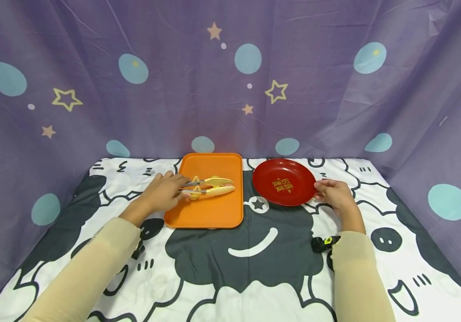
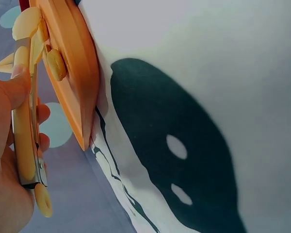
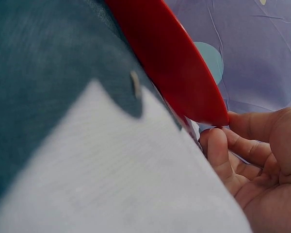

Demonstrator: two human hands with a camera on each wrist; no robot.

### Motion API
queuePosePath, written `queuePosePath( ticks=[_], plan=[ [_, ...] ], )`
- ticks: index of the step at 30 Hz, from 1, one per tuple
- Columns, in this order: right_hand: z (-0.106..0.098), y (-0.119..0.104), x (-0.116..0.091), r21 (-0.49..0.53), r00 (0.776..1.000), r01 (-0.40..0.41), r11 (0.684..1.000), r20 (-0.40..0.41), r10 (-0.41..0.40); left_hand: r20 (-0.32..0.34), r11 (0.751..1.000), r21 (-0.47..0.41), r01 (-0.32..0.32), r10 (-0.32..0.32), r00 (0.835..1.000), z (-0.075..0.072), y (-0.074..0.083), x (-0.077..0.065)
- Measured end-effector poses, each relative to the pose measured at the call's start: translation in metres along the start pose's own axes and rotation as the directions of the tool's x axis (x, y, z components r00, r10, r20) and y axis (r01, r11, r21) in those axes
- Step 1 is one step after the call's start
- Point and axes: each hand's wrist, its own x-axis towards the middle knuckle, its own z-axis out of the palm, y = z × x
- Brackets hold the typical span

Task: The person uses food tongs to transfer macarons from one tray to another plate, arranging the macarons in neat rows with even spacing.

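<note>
My left hand (image 1: 168, 192) grips a pair of tongs (image 2: 23, 141) with metal arms and pale yellow tips. The tongs lie spread over the orange tray (image 1: 202, 217), their tips pointing right. Small yellow pieces (image 1: 194, 195) show beside the tong arms above the tray; in the left wrist view one yellow piece (image 2: 56, 64) appears close to the tray's surface. On the right, the fingers and thumb of my right hand (image 1: 336, 197) pinch the rim of a round red plate (image 1: 264, 185) with gold characters in its middle.
A black and white cartoon cloth (image 1: 202, 295) covers the table under tray and plate. Behind the table's far edge hangs a purple curtain (image 1: 174, 112) with stars and blue dots. The plate stands just right of the tray, a narrow strip of cloth between them.
</note>
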Motion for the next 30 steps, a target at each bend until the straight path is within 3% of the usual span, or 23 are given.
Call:
queuePosePath(
  ticks=[14, 30],
  plan=[
    [-0.002, 0.001, 0.001, -0.001, 1.000, -0.001, 1.000, 0.006, 0.001, 0.019, 1.000, 0.001, 0.014, -0.014, 1.000, 0.001, -0.002, -0.002],
    [0.000, 0.000, 0.001, 0.020, 1.000, 0.001, 1.000, -0.009, 0.000, -0.001, 1.000, -0.012, 0.003, -0.003, 1.000, 0.000, -0.005, -0.010]
  ],
)
